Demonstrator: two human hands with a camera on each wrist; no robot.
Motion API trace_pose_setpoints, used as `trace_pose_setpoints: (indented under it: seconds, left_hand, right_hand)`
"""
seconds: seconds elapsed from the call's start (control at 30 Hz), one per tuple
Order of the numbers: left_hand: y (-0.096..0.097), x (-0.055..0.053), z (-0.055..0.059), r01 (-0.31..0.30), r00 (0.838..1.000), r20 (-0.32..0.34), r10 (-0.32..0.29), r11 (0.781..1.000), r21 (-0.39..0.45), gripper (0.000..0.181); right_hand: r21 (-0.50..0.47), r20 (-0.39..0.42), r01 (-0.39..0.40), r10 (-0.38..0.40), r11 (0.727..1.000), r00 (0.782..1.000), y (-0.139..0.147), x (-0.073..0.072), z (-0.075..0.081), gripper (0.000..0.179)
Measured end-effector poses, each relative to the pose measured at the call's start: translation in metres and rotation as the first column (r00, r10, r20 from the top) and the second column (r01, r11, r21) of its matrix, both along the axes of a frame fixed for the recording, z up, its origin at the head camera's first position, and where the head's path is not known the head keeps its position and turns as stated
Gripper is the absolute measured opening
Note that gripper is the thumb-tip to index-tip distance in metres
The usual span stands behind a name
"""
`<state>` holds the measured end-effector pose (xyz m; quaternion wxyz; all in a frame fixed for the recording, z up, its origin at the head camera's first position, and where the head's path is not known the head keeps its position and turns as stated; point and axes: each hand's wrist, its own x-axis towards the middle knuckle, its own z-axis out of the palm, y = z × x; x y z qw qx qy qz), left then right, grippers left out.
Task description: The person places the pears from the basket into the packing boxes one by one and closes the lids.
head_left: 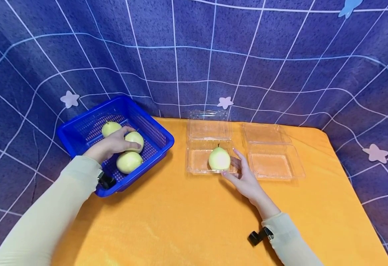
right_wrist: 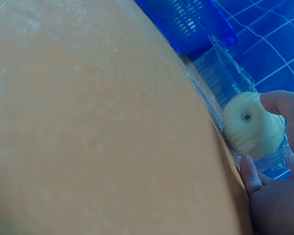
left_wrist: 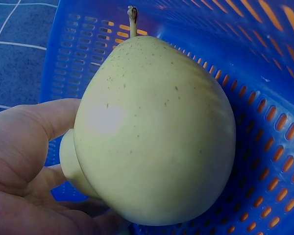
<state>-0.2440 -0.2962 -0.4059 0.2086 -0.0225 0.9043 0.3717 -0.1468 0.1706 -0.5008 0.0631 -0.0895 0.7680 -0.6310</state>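
Note:
My left hand [head_left: 115,141] reaches into the blue basket [head_left: 163,152] and grips a pale yellow-green pear [head_left: 135,139] between thumb and fingers. In the left wrist view a nearer pear [left_wrist: 154,132] fills the middle and partly hides the gripped pear [left_wrist: 70,164]. Two other pears, one at the back [head_left: 110,128] and one in front [head_left: 128,162], lie beside the hand. My right hand [head_left: 245,181] holds the front right corner of an open clear plastic container [head_left: 197,159], thumb at the front wall. A pear [head_left: 219,159] stands stem up inside, close to those fingers.
A second open clear container [head_left: 270,166] stands to the right, its lid [head_left: 264,133] folded back. Both containers and the basket are on an orange-covered table [head_left: 180,221]. A blue gridded curtain [head_left: 194,66] with star shapes hangs behind and along the sides.

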Motion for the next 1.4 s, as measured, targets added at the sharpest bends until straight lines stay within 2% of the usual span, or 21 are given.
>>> trace_pose_setpoints:
  seconds: [0.4,0.83,1.23,1.4]
  left_hand:
    - [0.001,0.003,0.007,-0.025,1.000,0.006,0.025,0.999,0.032,0.090]
    - [-0.002,-0.001,0.006,-0.088,0.996,-0.018,0.090,0.990,0.108,0.090]
    - [-0.001,0.006,0.018,-0.146,0.986,-0.059,0.155,0.979,0.141,0.090]
    - [0.003,0.011,0.024,-0.152,0.982,-0.082,0.168,0.974,0.167,0.093]
  right_hand:
    - [0.009,-0.001,-0.003,0.003,1.000,1.000,0.000,0.000,0.000,0.091]
    - [0.006,0.003,-0.005,0.005,1.000,1.000,0.000,0.000,-0.001,0.091]
    - [0.011,0.009,-0.004,0.004,1.000,1.000,0.000,0.000,0.000,0.091]
    - [0.000,0.005,-0.008,0.008,1.000,1.000,-0.001,0.000,0.001,0.091]
